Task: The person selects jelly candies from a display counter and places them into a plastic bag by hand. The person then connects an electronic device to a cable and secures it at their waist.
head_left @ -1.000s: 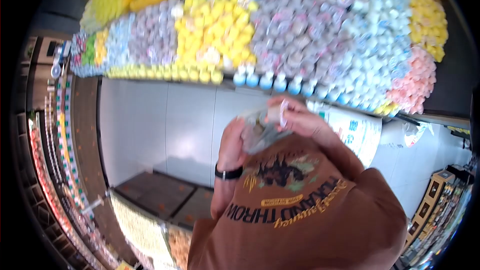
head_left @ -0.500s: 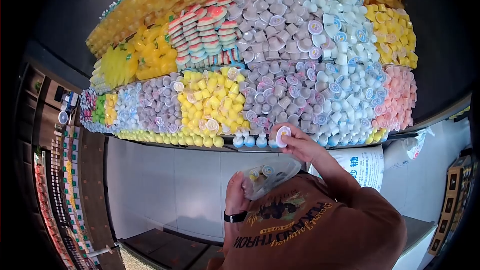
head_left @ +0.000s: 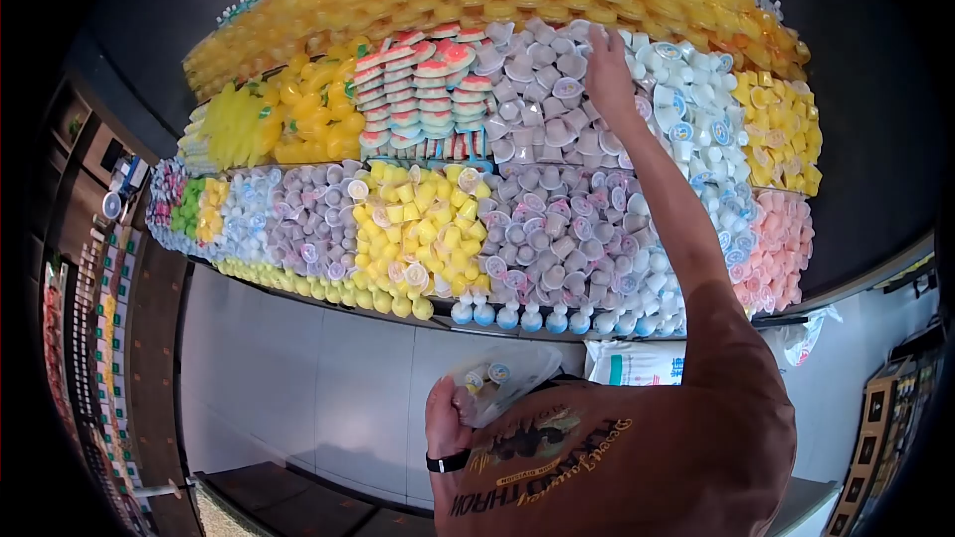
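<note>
My left hand (head_left: 448, 418) is closed around the gathered edge of a clear plastic bag (head_left: 527, 366), low in front of my brown shirt. A few small jelly cups (head_left: 487, 378) with printed lids show inside the bag. My right arm stretches far forward over the display. At its end, my right hand (head_left: 609, 75) has its fingers extended at the back of a heap of pale purple-grey jelly cups (head_left: 542, 89). No item shows in that hand, though its palm side is hidden. White jelly cups (head_left: 686, 89) lie just to the right of it.
Yellow jelly cups (head_left: 408, 229), darker purple cups (head_left: 557, 229) and pink cups (head_left: 776, 239) fill the front sections. Watermelon-patterned sweets (head_left: 428, 89) are stacked further back. A printed white sack (head_left: 637, 363) stands below the display's front edge.
My right hand has moved forward from the front edge to the back purple-grey heap. The jelly cup it held is no longer visible in it. My left hand still holds the bag.
</note>
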